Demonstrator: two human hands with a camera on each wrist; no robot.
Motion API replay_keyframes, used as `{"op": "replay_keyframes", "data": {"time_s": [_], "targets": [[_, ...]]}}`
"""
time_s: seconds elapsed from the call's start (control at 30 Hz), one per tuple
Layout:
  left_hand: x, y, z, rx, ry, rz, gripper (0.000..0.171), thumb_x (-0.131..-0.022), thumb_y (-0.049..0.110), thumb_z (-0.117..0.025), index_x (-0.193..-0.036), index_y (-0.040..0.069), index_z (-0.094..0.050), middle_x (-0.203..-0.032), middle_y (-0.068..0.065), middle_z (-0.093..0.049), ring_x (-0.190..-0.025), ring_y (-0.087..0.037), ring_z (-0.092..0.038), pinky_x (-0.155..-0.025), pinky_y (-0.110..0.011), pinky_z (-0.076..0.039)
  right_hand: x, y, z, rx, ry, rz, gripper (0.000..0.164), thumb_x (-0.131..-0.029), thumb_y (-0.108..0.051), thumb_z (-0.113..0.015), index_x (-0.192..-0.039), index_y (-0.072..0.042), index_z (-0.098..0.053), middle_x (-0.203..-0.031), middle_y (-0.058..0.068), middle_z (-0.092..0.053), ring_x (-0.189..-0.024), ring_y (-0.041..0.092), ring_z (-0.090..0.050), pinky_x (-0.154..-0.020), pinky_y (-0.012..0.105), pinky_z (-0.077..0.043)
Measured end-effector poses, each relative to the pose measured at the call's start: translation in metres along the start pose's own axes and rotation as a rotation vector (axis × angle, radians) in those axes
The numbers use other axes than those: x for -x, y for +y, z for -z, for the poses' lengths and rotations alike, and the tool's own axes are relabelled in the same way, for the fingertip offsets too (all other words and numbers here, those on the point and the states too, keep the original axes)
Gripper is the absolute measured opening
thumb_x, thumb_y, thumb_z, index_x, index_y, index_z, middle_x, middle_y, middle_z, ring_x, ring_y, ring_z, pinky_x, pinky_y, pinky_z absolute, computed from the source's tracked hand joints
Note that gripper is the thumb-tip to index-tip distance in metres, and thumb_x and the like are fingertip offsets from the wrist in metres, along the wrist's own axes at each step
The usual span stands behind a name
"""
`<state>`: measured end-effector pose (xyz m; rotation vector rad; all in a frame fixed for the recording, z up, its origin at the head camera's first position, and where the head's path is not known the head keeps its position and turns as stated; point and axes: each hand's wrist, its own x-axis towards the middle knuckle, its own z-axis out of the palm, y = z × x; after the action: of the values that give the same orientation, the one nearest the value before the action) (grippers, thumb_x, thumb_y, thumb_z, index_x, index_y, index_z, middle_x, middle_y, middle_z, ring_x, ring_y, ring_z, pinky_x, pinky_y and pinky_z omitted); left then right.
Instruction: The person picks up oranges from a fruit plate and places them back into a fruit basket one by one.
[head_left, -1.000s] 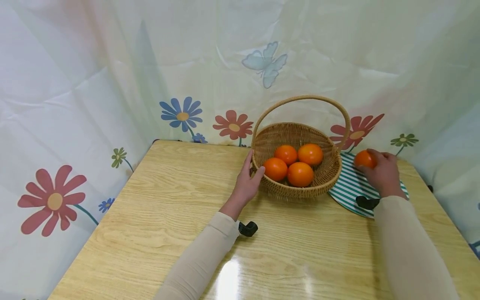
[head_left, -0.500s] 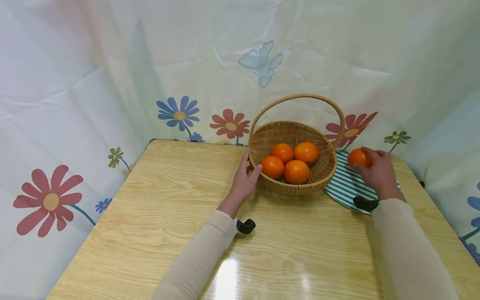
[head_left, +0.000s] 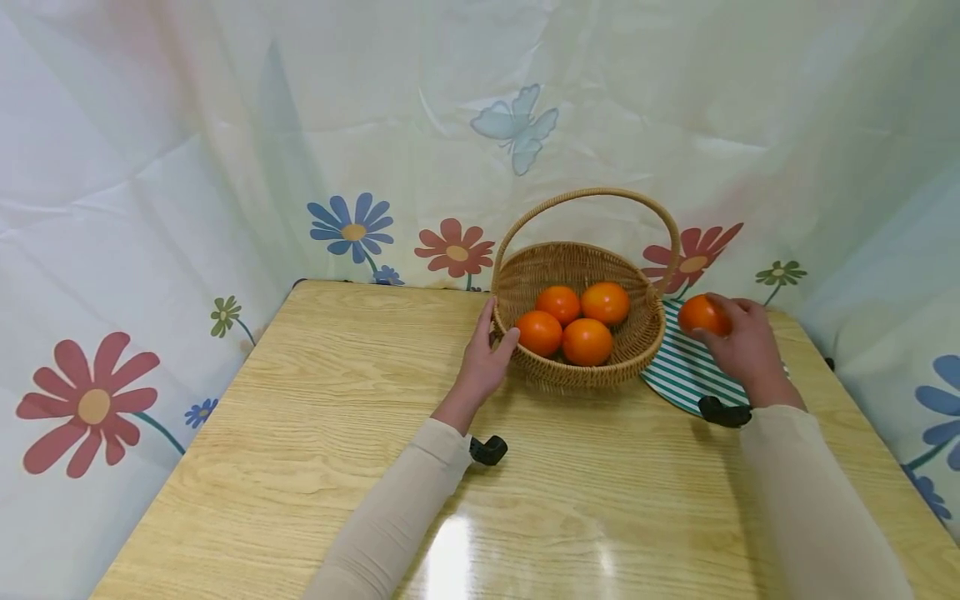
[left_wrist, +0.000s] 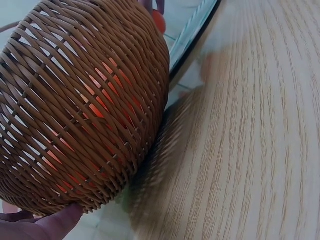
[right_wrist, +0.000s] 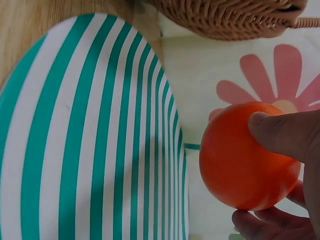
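In the head view, a wicker basket [head_left: 573, 377] with a tall arched handle stands at the back of the table, several oranges [head_left: 587, 342] inside it. Against its left side rests my left hand [head_left: 483, 362], thumb at the front rim and fingers spread along the weave. In the left wrist view the thumb [left_wrist: 62, 222] touches the lower wickerwork. My right hand [head_left: 750, 346] pinches another orange [right_wrist: 245, 160] between thumb and fingertips, over a green-and-white striped round mat [right_wrist: 90, 150] to the basket's right.
The wooden table [head_left: 360, 392] runs back to a flower-printed curtain [head_left: 420, 108] hanging close behind the basket. The basket's handle [head_left: 600, 192] arches well above its rim. Table edges lie at the left and right.
The right hand has moved slightly left with the orange, toward the basket. The left hand keeps its place on the basket. The whole head view has shifted a little.
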<state>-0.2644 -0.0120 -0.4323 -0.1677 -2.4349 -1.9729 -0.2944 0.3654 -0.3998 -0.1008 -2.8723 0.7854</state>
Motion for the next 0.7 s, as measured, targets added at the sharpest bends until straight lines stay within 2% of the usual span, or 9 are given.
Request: {"op": "replay_keyframes", "data": {"time_s": [0.33,0.7], "targets": [[-0.002,-0.002,-0.001,0.004,0.006,-0.004,0.068,-0.099,0.046,-0.050,-0.154,0.043,-0.011,-0.163,0.002,-0.016,-0.146,-0.031,-0.027,-0.117,-0.047,-0.030,0.013,-0.009,0.001,0.006,0.019,0.072,0.062,-0.097,-0.027,-0.059,-0.151,-0.010,-0.033,-0.146,0.033,-0.022,-0.120,0.054,-0.030,-0.096,0.073,-0.035],[-0.004,-0.003,-0.001,0.004,0.003,-0.014,0.068,-0.099,0.045,-0.049,-0.155,0.040,-0.011,-0.163,0.003,-0.016,-0.147,-0.025,-0.026,-0.118,-0.045,-0.029,0.026,-0.017,0.011,0.026,0.049,0.142,0.062,-0.097,-0.028,-0.059,-0.150,-0.010,-0.034,-0.145,0.034,-0.023,-0.119,0.055,-0.031,-0.095,0.075,-0.034]]}}
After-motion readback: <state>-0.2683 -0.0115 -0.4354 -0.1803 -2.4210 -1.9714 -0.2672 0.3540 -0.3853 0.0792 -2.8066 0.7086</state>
